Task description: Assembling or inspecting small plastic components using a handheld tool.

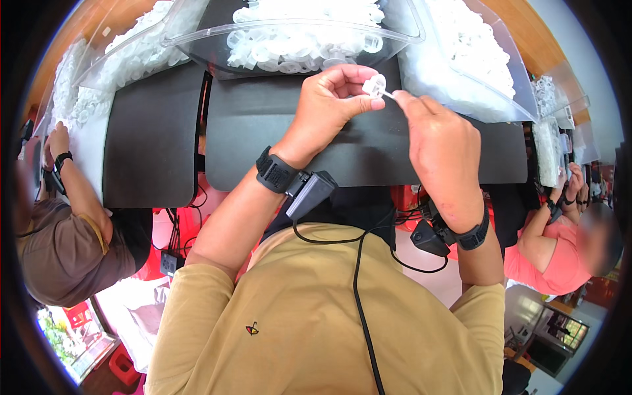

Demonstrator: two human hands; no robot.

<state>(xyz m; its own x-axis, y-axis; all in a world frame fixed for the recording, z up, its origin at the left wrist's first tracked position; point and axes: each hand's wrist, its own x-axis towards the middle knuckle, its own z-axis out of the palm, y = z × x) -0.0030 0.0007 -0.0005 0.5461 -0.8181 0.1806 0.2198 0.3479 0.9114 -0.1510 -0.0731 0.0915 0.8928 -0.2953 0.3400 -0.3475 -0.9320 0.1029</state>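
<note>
Black tabletop (257, 118), bin edge (289, 25) beyond fingers (365, 103)

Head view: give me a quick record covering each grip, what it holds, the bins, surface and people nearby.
Left grip: pinching a small white plastic part between thumb and fingers
Right grip: pinching a thin white stem at the part; whether joined is unclear
Middle bin: clear, holding white pieces
Right bin: clear, also holding white pieces
Surface: dark tabletop
People: brown-shirted person at left, coral-shirted person at right

Left hand (327, 102) pinches 1 white part (373, 86); right hand (446, 141), 1 rod (389, 95).
</note>
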